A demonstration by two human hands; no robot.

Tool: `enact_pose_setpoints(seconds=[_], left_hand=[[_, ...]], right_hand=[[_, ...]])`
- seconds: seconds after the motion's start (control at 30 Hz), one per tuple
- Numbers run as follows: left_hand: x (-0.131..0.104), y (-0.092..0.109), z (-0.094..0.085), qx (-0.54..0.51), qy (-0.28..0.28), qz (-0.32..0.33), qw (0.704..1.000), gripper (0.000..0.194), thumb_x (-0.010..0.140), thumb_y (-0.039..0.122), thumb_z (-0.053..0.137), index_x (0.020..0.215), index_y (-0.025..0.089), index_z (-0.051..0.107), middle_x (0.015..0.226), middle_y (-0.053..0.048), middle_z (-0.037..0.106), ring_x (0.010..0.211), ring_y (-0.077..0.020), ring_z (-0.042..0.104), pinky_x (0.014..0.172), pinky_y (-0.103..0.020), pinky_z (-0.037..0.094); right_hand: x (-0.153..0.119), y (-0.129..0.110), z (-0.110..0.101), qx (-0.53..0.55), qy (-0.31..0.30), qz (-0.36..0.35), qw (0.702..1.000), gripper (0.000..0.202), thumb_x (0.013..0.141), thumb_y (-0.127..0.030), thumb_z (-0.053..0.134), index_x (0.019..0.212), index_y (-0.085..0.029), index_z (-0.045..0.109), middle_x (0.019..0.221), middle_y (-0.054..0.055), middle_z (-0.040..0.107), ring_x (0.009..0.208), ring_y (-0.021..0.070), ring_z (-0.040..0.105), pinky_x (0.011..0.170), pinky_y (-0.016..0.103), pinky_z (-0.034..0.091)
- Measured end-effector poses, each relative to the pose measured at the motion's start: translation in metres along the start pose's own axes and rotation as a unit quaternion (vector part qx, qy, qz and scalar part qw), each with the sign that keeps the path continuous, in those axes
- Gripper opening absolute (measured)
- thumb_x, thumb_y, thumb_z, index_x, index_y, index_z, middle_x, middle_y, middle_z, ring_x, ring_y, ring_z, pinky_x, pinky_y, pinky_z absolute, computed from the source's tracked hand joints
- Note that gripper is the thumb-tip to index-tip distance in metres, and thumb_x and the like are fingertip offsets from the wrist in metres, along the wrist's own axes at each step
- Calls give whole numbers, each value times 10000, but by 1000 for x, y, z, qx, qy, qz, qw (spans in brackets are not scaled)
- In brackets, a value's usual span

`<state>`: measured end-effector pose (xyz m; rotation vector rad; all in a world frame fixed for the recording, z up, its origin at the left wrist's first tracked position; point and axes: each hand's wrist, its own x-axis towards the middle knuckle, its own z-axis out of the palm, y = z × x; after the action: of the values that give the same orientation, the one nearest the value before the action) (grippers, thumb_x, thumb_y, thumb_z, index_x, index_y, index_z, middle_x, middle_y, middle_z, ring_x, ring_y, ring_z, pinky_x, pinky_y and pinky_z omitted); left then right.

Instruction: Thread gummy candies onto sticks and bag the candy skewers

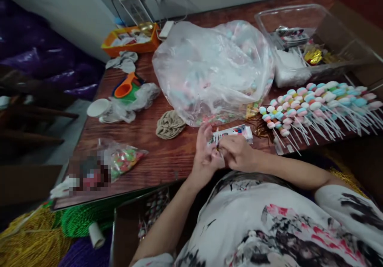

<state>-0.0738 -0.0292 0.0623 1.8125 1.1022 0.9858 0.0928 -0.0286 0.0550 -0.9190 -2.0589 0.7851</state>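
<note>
My left hand [206,157] and my right hand [237,153] meet at the table's front edge. My right fingers are pinched together against a small item in my left palm, too small and covered to name. My left thumb and fingers curl about it, with some fingers pointing up. Just beyond them lies a pile of white printed packets [245,132]. Thin gold ties [263,133] are scattered to its right. Rows of pastel marshmallow skewers [317,99] on white sticks lie further right.
A large clear bag of pastel marshmallows [209,67] fills the table's middle. Behind the skewers stands a clear plastic bin [317,9]. On the left are an orange basket [131,41], an orange scoop [123,88], a beige cloth bundle [170,124] and a bag of colourful candies [127,159].
</note>
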Motion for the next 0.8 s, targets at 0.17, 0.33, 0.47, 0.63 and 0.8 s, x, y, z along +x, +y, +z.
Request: enact_pose_setpoints(seconds=[0.17, 0.33, 0.47, 0.63, 0.8], left_hand=[[-35, -6, -35, -163, -113, -168, 966, 600, 842, 580, 599, 1258, 148, 629, 851, -110, 715, 728, -222, 674, 645, -357, 559], [-56, 5, -63, 167, 17, 81, 983, 172, 805, 167, 696, 953, 244, 738, 920, -47, 737, 863, -182, 681, 787, -332, 561], [-69, 4, -58, 274, 57, 217, 935, 308, 759, 46, 695, 978, 262, 702, 930, -32, 721, 880, -172, 682, 793, -320, 563], [-117, -11, -87, 349, -16, 107, 931, 233, 813, 98, 611, 936, 272, 705, 906, -33, 711, 890, -193, 676, 821, -346, 543], [-174, -13, -124, 518, -298, -362, 715, 243, 729, 102, 543, 846, 200, 733, 911, -105, 719, 956, -332, 672, 778, -457, 522]], right_hand=[[10, 1, 13, -95, 46, -211, 972, 188, 895, -227, 401, 852, -191, 580, 839, 99, 632, 769, 199, 548, 719, 356, 395], [8, -14, 35, 243, -71, 68, 965, 111, 815, -258, 521, 725, -195, 516, 705, 24, 564, 657, 135, 487, 645, 282, 387], [1, -23, 60, 519, -202, 266, 787, 154, 784, -312, 508, 686, -209, 449, 528, -70, 401, 443, 77, 300, 463, 220, 287], [-9, -22, 72, 488, -319, 320, 746, 179, 830, -354, 556, 798, -178, 564, 582, -50, 514, 428, 69, 361, 453, 204, 312], [-32, 1, 47, 148, -181, 75, 970, 111, 877, -203, 576, 943, -161, 653, 952, 79, 678, 882, 162, 618, 814, 291, 465]])
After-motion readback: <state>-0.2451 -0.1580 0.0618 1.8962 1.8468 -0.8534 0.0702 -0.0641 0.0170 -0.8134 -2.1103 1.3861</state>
